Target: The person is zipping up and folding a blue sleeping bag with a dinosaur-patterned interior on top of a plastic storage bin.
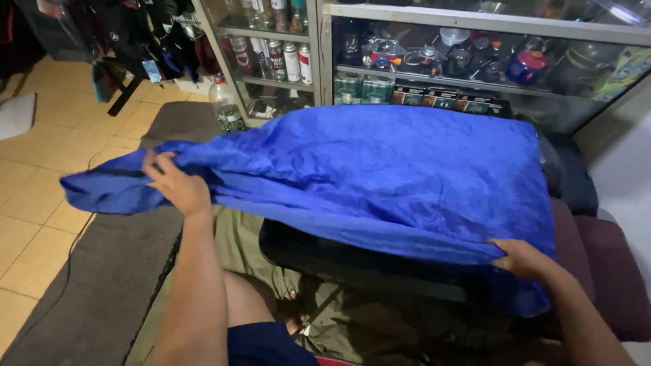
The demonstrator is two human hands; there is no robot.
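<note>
your left hand (178, 186) pinched the blue cloth's (380, 179) far-left end, fingers clamped on a fold; your right hand (523, 259) gripped its near-right hem, fingers closed on it; the cloth draped over a black table (339, 261), hiding its top; beyond the cloth stood a glass cabinet (468, 61); a grey mat (102, 285) lay left of it.

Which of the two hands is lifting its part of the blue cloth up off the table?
The left hand: it grips a bunched corner of the blue cloth raised out past the low black table. The right hand pinches the near edge lying at the tabletop.
</note>
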